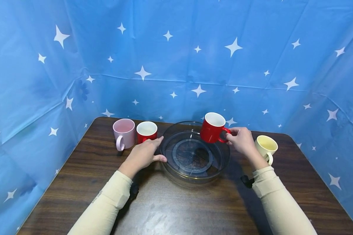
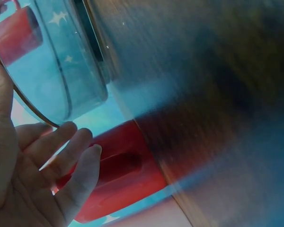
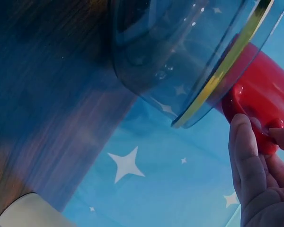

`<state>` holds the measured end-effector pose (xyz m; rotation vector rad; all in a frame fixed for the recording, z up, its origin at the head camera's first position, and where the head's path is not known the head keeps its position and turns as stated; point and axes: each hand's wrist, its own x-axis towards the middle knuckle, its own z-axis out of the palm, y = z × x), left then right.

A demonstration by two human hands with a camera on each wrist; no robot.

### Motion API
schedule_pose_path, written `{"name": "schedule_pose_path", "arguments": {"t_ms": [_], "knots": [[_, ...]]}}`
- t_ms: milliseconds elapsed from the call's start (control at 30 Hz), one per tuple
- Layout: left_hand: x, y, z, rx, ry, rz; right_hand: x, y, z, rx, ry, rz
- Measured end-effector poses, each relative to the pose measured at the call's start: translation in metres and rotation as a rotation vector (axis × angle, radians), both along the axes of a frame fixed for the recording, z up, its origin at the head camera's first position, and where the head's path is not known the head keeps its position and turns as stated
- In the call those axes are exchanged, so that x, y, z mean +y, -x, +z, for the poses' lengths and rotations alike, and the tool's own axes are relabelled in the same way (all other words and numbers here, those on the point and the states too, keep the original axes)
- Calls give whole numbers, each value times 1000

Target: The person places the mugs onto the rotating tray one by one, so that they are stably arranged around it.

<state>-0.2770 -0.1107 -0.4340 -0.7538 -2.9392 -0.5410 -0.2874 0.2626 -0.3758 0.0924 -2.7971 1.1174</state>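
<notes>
A red mug (image 1: pixel 210 130) with a white inside is held by its handle in my right hand (image 1: pixel 242 139), thumb and fingers pinching the loop. It hangs upright over the right back side of a clear glass bowl (image 1: pixel 191 174). In the right wrist view the mug (image 3: pixel 274 90) shows partly through the bowl's wall. My left hand (image 1: pixel 144 153) is at the bowl's left rim, fingers spread and loosely bent around nothing. Just behind that hand a second red mug (image 1: pixel 147 130) stands on the table, its lower part hidden by the fingers; it looms close in the left wrist view.
A pink mug (image 1: pixel 124 132) stands at the left, beside the second red mug. To the right, behind my right wrist, is a pale yellow mug (image 1: pixel 266 145). The dark wooden table (image 1: pixel 176 209) ends at a blue curtain (image 1: pixel 176 58) with white stars.
</notes>
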Motion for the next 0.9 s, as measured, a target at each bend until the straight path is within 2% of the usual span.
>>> {"name": "schedule_pose_path", "arguments": {"t_ms": [167,467,900], "knots": [[1,1,0,17,-7,-14,-2,6,-1,-6,-13,18],[-2,0,-1,30,-9,-23,-9,16,-6,-48,28,74],[-2,-1,-2,13,-7,-12,-15,29,-14,-87,39,115]]}}
